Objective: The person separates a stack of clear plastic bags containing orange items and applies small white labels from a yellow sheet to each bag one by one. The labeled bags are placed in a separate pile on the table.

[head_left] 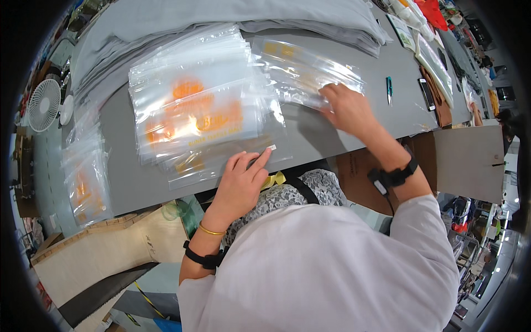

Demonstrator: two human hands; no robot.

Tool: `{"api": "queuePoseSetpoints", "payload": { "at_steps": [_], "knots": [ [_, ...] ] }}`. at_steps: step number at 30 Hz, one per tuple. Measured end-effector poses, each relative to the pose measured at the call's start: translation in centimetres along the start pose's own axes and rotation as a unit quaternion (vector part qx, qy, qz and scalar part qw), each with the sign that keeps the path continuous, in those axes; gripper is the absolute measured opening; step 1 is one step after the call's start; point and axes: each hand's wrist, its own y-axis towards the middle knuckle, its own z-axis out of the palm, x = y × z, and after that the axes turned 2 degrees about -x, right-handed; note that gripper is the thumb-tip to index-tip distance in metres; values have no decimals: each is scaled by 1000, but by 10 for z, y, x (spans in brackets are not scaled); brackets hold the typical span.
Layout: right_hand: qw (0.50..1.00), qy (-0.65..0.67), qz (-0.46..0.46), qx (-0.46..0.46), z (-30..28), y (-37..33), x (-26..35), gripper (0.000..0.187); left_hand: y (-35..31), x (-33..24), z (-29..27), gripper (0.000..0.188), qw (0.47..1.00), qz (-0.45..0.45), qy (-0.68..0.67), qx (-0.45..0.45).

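My left hand [240,180] rests at the table's near edge, fingers stretched out beside the front edge of a pile of clear plastic bags [193,99] with orange print. A small white sticker [271,147] sits at the tip of its index finger. To the right, my right hand [348,113] has its fingers curled at the near edge of a clear plastic bag [301,74] with yellow print, which lies partly against the pile. The thumb side is partly hidden, but the fingers appear pinched on that bag.
Folded grey fabric [221,14] lies along the back of the grey table [310,135]. More printed bags [86,182] lie at the left. Teal snips [389,90] and a phone [426,94] lie right. Cardboard boxes [359,177] stand below the table edge.
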Motion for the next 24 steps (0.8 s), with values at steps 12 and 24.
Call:
{"api": "queuePoseSetpoints", "payload": {
  "at_steps": [12, 24],
  "knots": [
    [955, 243, 118, -120, -54, 55, -4, 34, -22, 1, 3, 7, 1000, 0, 1, -19],
    [960, 221, -172, 7, 59, 175, 78, 20, -44, -4, -5, 14, 997, -50, -40, -54]
  ]
}}
